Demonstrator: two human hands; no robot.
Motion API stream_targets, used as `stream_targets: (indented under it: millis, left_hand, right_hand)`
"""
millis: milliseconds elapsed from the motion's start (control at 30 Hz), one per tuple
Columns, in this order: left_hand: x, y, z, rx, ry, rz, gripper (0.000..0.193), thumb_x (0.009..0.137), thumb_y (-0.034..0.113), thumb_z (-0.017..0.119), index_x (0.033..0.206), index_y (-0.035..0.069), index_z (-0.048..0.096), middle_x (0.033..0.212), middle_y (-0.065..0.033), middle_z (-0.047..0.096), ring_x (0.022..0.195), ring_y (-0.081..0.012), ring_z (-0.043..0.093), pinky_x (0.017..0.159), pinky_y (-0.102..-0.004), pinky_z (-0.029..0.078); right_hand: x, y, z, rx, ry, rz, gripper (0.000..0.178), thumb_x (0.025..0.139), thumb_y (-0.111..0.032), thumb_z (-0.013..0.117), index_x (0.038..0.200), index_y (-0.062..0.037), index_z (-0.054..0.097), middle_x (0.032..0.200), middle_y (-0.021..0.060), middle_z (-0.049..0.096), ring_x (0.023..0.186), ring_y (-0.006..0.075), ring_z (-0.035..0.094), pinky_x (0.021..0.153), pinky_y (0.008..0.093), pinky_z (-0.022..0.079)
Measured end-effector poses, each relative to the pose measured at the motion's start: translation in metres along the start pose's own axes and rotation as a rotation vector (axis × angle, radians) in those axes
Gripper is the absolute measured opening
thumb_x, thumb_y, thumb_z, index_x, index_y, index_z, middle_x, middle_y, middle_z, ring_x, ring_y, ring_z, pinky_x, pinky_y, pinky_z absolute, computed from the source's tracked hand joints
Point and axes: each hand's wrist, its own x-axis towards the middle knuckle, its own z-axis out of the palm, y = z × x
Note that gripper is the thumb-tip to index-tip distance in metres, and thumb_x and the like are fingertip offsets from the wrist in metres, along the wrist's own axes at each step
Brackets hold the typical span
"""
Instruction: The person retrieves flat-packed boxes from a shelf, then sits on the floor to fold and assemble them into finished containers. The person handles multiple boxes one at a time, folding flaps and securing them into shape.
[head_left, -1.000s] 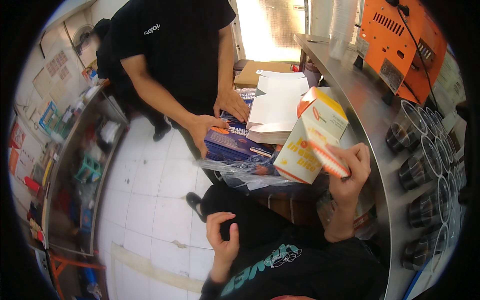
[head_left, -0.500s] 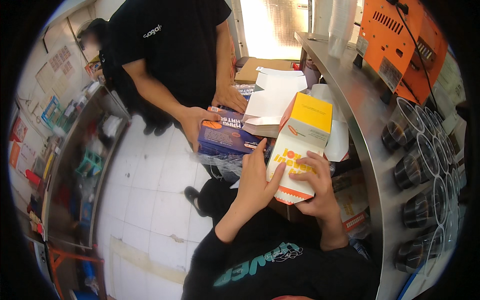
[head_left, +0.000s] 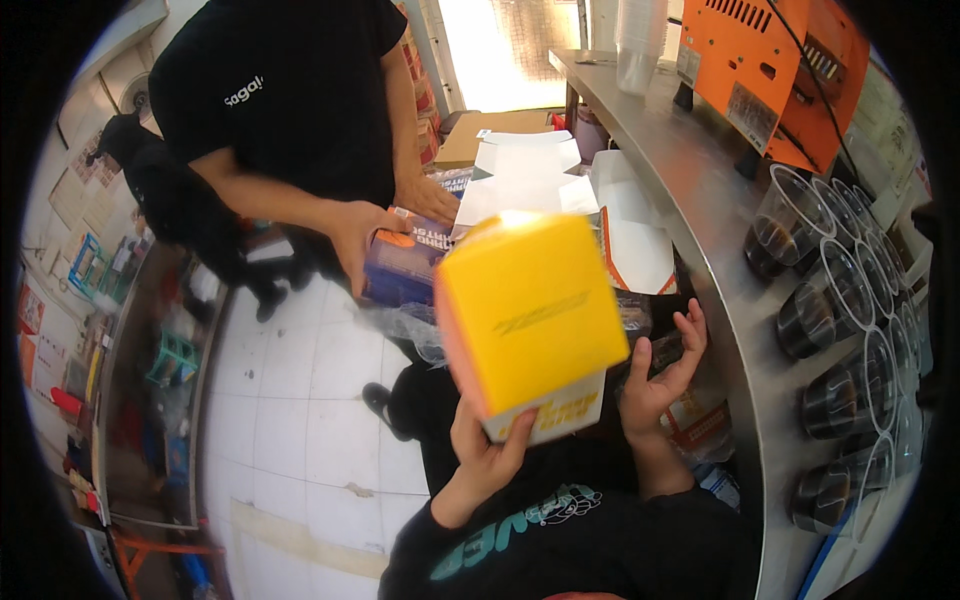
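A yellow-topped cardboard box (head_left: 535, 310) with white and orange sides is raised in front of me, its yellow end toward me. My left hand (head_left: 485, 455) grips its lower part, thumb on the white side. To the right of the box, my right hand (head_left: 662, 385) is off it, fingers apart and holding nothing. Behind the box lies a white unfolded carton (head_left: 522, 165). A second open carton (head_left: 635, 225) with an orange edge rests beside it. Across from me, a co-worker's hand (head_left: 362, 240) holds the end of a dark purple box (head_left: 395, 268).
A steel counter (head_left: 690, 200) runs along my right, bearing several clear cups (head_left: 825, 300) of dark liquid and an orange machine (head_left: 765, 80). Stacked clear cups (head_left: 640, 50) stand at its far end. Shelving (head_left: 150, 400) lines the left, beyond a white tiled floor (head_left: 300, 400).
The box has been lifted and tipped so its yellow end faces me. My right hand has let go and moved right; my left hand keeps its hold. The view has shifted slightly.
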Motion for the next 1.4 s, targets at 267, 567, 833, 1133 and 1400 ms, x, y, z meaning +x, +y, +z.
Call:
stream_targets:
  millis: [267, 567, 833, 1133, 1400]
  left_hand:
    - [-0.102, -0.01, -0.057, -0.034, 0.221, -0.078, 0.045, 0.087, 0.006, 0.064, 0.127, -0.004, 0.044, 0.119, -0.0165, 0.056, 0.108, -0.0221, 0.055, 0.096, -0.0329, 0.041]
    - [-0.128, -0.008, -0.078, 0.137, 0.4, -0.306, 0.055, 0.093, 0.024, 0.06, 0.133, -0.005, 0.036, 0.122, -0.015, 0.051, 0.111, -0.0221, 0.049, 0.099, -0.0347, 0.036]
    - [-0.14, -0.01, -0.082, 0.012, 0.539, -0.414, 0.053, 0.095, 0.02, 0.056, 0.138, -0.003, 0.033, 0.126, -0.0163, 0.051, 0.112, -0.0219, 0.052, 0.098, -0.0345, 0.039]
    - [-0.145, -0.028, -0.077, -0.287, 0.652, -0.717, 0.053, 0.096, 0.016, 0.057, 0.139, -0.002, 0.031, 0.127, -0.0154, 0.051, 0.114, -0.0195, 0.051, 0.097, -0.0312, 0.041]
    - [-0.168, -0.054, -0.066, -0.275, 0.574, -0.734, 0.065, 0.093, 0.008, 0.06, 0.143, -0.002, 0.02, 0.13, -0.0196, 0.047, 0.119, -0.0217, 0.049, 0.101, -0.0337, 0.04]
  right_hand:
    - [0.02, 0.029, 0.021, 0.339, -0.004, 0.455, 0.065, 0.093, -0.016, 0.063, 0.142, 0.0046, 0.026, 0.146, 0.02, 0.036, 0.134, 0.0293, 0.036, 0.11, 0.0403, 0.027]
    - [0.049, 0.036, 0.023, 0.653, -0.104, 0.635, 0.05, 0.094, -0.021, 0.061, 0.133, 0.004, 0.043, 0.129, 0.0132, 0.053, 0.119, 0.0188, 0.05, 0.104, 0.0315, 0.035]
    - [0.024, 0.016, 0.005, 0.72, 0.0, 0.742, 0.034, 0.092, -0.009, 0.055, 0.124, 0.003, 0.051, 0.114, 0.0088, 0.058, 0.107, 0.0158, 0.054, 0.097, 0.0305, 0.039]
    - [-0.082, -0.046, -0.003, 0.782, -0.127, 0.651, 0.056, 0.087, 0.004, 0.059, 0.137, 0.0035, 0.033, 0.129, 0.0123, 0.049, 0.117, 0.0182, 0.049, 0.1, 0.032, 0.038]
    - [-0.105, -0.053, 0.009, 0.616, -0.447, -0.18, 0.063, 0.079, 0.003, 0.067, 0.135, -0.0076, 0.04, 0.117, 0.0139, 0.045, 0.105, 0.0271, 0.05, 0.087, 0.036, 0.044]
